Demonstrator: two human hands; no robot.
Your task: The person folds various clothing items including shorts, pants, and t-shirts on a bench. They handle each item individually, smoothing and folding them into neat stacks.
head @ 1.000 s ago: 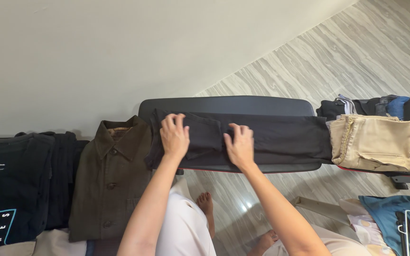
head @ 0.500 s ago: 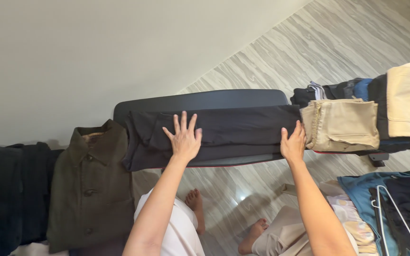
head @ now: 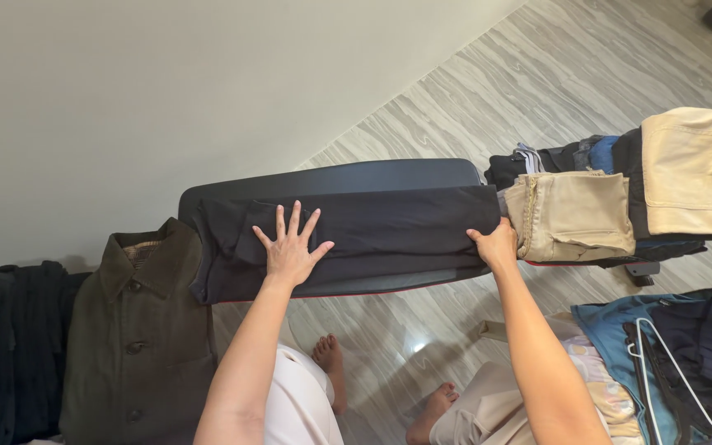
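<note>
A long black garment [head: 389, 235] lies folded lengthwise across a dark padded bench [head: 348, 176]. My left hand [head: 288, 247] rests flat on its left part with the fingers spread. My right hand [head: 494, 245] has its fingers closed on the garment's right end, just beside a folded beige pair of trousers [head: 574, 216].
A dark olive button shirt [head: 138, 330] lies left of the bench, with black clothes [head: 10, 346] beyond it. Right of the bench are stacked dark clothes and a cream folded garment [head: 694, 169]. Blue and dark clothes with a white hanger [head: 673, 371] lie at lower right. My bare feet [head: 331, 358] stand on grey wood-look floor.
My right hand slid from the middle of the black garment to its right end and closed on it. My left hand opened flat. The view shifted right.
</note>
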